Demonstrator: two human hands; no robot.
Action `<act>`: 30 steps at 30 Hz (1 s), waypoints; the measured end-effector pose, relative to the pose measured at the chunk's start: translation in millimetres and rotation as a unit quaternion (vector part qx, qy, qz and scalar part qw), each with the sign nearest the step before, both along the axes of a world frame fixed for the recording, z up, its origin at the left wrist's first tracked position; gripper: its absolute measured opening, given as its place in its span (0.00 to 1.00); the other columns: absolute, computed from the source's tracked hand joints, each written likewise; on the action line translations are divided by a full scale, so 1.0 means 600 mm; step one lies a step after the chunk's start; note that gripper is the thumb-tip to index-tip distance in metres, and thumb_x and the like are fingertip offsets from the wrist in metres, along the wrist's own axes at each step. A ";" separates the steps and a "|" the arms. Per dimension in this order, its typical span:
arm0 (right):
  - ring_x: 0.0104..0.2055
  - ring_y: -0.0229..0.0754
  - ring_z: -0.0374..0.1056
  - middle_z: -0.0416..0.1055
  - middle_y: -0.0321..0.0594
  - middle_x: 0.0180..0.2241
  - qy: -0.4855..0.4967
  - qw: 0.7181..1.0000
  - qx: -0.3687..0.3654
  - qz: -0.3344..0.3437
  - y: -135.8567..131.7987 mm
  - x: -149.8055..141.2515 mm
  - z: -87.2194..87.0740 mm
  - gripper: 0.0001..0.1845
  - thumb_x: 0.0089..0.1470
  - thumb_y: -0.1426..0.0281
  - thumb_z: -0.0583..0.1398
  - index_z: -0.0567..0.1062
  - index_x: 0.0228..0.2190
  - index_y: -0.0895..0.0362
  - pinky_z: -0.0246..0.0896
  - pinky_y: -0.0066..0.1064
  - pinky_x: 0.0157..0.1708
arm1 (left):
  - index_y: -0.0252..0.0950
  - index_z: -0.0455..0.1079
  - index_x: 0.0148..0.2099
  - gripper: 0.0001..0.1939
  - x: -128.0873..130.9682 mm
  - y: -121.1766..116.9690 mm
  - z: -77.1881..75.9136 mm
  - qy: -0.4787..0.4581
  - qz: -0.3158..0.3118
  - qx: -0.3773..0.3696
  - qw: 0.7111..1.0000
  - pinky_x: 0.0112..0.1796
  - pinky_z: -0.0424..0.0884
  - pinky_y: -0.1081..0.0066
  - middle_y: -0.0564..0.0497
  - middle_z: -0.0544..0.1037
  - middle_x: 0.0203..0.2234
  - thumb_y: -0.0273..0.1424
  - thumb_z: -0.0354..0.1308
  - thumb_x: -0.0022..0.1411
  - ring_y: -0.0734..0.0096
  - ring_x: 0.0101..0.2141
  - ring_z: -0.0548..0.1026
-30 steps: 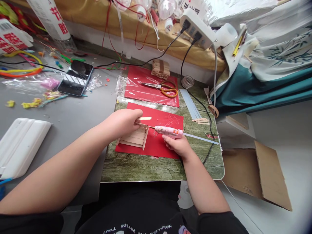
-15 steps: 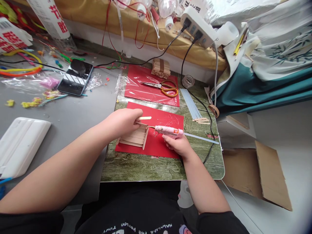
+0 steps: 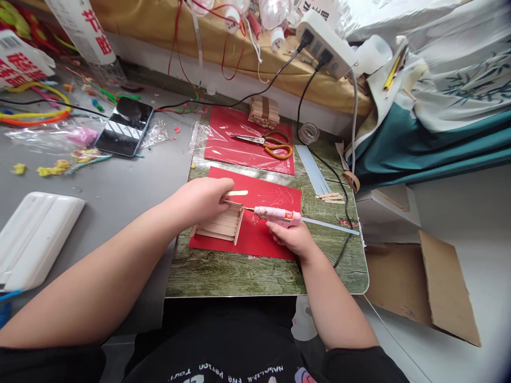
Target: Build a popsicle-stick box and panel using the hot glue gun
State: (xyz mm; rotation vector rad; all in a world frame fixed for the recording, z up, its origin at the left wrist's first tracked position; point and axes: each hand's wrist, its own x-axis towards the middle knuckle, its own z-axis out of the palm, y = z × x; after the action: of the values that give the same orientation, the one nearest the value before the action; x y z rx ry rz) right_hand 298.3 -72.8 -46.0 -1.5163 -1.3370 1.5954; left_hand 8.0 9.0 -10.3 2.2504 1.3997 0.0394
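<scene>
My right hand (image 3: 290,236) is wrapped round the handle of a pink hot glue gun (image 3: 275,214), with a long glue stick (image 3: 331,225) trailing from its back end. The nozzle points left and meets the upper right corner of a small frame of joined popsicle sticks (image 3: 219,224). Over the frame's far left part my left hand (image 3: 205,199) is closed, and a loose popsicle stick (image 3: 238,193) juts out of its fingers. Its fingertips are hidden below the hand. Under the frame lies a red sheet (image 3: 263,244) with thin glue strings on it.
Behind are scissors (image 3: 275,146) on wrapped red sheets (image 3: 223,135) and a bundle of popsicle sticks (image 3: 263,110). Spare glue sticks (image 3: 311,169) lie right, beside a black cable (image 3: 333,170). A phone (image 3: 124,126) sits left; an open cardboard box (image 3: 399,276) stands beyond the table's right edge.
Almost nothing differs. Both hands, the glue gun and the popsicle-stick frame keep their places; the view has shifted very slightly.
</scene>
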 end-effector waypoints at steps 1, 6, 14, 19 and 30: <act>0.20 0.33 0.51 0.62 0.29 0.19 -0.002 1.000 0.001 0.003 0.000 0.000 0.001 0.29 0.59 0.55 0.68 0.80 0.58 0.53 0.50 0.27 0.19 | 0.41 0.68 0.40 0.06 0.000 0.000 0.000 0.001 0.002 0.000 1.000 0.29 0.53 0.66 0.51 0.74 0.27 0.36 0.57 0.62 0.66 0.25 0.67; 0.20 0.33 0.50 0.62 0.29 0.20 -0.009 1.000 -0.002 0.016 0.000 -0.002 0.012 0.29 0.59 0.55 0.67 0.79 0.59 0.53 0.50 0.27 0.19 | 0.42 0.67 0.39 0.05 0.003 -0.002 0.006 0.004 0.005 -0.001 1.000 0.28 0.53 0.67 0.52 0.74 0.27 0.36 0.57 0.61 0.66 0.25 0.66; 0.21 0.34 0.56 0.65 0.31 0.20 -0.029 0.999 -0.016 -0.032 -0.001 -0.003 0.006 0.29 0.56 0.53 0.69 0.81 0.54 0.56 0.54 0.27 0.19 | 0.41 0.65 0.38 0.05 0.003 -0.003 0.008 0.002 0.004 0.002 1.000 0.27 0.53 0.67 0.52 0.74 0.27 0.35 0.58 0.62 0.68 0.24 0.65; 0.20 0.34 0.56 0.65 0.30 0.20 -0.028 0.999 -0.016 -0.031 -0.001 -0.002 0.004 0.28 0.56 0.52 0.69 0.81 0.52 0.57 0.54 0.27 0.19 | 0.41 0.67 0.39 0.05 0.004 -0.003 0.009 0.005 0.009 -0.004 1.000 0.28 0.53 0.67 0.51 0.74 0.28 0.35 0.59 0.62 0.67 0.26 0.67; 0.20 0.34 0.52 0.62 0.29 0.20 -0.007 1.000 -0.013 -0.011 -0.001 -0.001 0.006 0.29 0.58 0.54 0.69 0.80 0.57 0.53 0.51 0.27 0.19 | 0.42 0.63 0.37 0.07 0.003 -0.003 0.006 0.000 0.002 0.004 1.000 0.26 0.54 0.67 0.53 0.74 0.27 0.35 0.58 0.61 0.68 0.25 0.64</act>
State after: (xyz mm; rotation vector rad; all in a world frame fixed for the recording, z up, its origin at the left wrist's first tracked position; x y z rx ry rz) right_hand 297.9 -73.6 -42.6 -1.5546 -1.3072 1.5988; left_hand 9.5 7.2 -6.9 2.2547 1.4078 0.0466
